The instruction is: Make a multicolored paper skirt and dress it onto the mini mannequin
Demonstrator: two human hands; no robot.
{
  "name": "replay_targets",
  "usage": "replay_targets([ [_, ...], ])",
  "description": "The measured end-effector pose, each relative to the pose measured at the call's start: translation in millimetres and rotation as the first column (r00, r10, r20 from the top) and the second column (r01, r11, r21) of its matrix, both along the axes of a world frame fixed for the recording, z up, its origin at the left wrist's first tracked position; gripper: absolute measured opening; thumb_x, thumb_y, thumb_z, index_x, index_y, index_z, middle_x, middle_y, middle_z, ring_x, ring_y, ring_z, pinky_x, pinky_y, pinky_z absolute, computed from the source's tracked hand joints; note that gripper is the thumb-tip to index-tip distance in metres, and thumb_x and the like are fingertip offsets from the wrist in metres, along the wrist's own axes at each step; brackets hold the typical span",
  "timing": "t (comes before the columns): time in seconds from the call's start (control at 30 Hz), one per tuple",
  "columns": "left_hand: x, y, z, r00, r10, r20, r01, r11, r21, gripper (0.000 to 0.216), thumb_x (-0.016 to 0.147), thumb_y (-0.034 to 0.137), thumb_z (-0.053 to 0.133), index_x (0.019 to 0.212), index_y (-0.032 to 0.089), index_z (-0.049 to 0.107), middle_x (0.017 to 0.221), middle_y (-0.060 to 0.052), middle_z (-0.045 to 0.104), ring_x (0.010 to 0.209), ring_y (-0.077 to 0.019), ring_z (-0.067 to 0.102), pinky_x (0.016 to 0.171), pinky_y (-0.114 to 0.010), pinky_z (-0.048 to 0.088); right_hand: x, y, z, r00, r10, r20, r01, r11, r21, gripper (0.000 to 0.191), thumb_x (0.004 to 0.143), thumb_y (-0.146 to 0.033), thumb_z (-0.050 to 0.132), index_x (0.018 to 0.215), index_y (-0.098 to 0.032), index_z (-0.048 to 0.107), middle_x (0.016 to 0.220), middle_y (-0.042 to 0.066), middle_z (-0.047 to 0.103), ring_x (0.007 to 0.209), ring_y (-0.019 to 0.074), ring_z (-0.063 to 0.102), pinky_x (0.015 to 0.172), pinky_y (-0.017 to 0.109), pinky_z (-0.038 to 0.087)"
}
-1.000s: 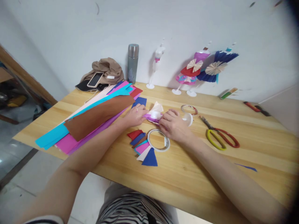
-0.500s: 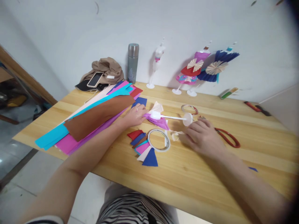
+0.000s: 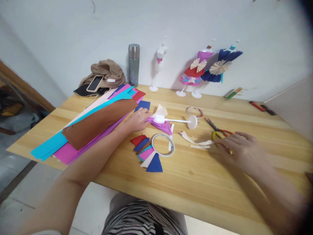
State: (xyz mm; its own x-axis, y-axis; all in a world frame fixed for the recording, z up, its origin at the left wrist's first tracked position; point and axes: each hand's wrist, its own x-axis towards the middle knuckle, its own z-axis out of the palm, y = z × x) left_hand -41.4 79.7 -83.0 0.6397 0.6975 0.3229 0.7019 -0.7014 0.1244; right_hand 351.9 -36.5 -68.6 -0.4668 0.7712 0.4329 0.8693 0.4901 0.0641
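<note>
My left hand is closed around the upper end of a small white dress form, which lies on its side with its round base to the right. Purple crepe paper wraps its body, and a cream piece sticks up behind it. My right hand is over the handles of the scissors, thumb and fingers drawn together. One end of a cream paper strip reaches its fingertips, seemingly pinched there. A second short strip lies just below.
A tape roll sits by a fan of colored paper pieces. Crepe sheets cover the left side. Along the wall stand a thermos, a bare dress form and two dressed ones. A cutter lies far right.
My right hand has moved right, away from the dress form's base to the scissors, uncovering the cream strips and scissor blades. My left hand stays on the dress form. The view has shifted slightly.
</note>
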Motion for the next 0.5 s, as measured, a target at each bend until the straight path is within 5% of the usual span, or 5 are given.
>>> replay_targets([
  [0.17, -0.1, -0.2, 0.7, 1.0, 0.01, -0.017, -0.009, 1.0, 0.029, 0.038, 0.093, 0.024, 0.05, 0.128, 0.014, 0.059, 0.113, -0.013, 0.065, 0.102, -0.0258, 0.055, 0.095, -0.038, 0.045, -19.0, 12.2, 11.9, 0.991, -0.127, 0.033, 0.13, 0.981, -0.144, 0.032, 0.08, -0.039, 0.063, 0.056, -0.025, 0.048, 0.057, 0.005, 0.061, 0.057, 0.0219, 0.056, 0.072, 0.04, 0.044],
  [0.37, -0.8, -3.1, 5.1, 1.0, -0.017, -0.014, 0.018, 0.999, 0.041, 0.031, 0.095, 0.025, 0.049, 0.121, 0.015, 0.063, 0.11, -0.012, 0.065, 0.099, -0.0255, 0.055, 0.093, -0.036, 0.044, -27.6, 29.1, 25.4, 0.999, -0.04, 0.027, 0.045, 0.962, -0.268, 0.024, 0.086, -0.032, 0.051, 0.065, -0.024, 0.057, 0.066, 0.007, 0.067, 0.065, 0.0229, 0.06, 0.074, 0.04, 0.043],
  [0.5, -1.2, -4.1, 6.1, 1.0, -0.031, 0.0, 0.031, 0.999, 0.035, 0.031, 0.096, 0.025, 0.049, 0.121, 0.016, 0.064, 0.109, -0.011, 0.066, 0.1, -0.0252, 0.056, 0.094, -0.036, 0.045, -40.0, 29.1, 33.1, 0.979, -0.204, 0.001, 0.193, 0.923, -0.332, 0.012, 0.082, -0.026, 0.056, 0.07, -0.023, 0.056, 0.066, 0.007, 0.066, 0.061, 0.0219, 0.059, 0.063, 0.035, 0.042],
])
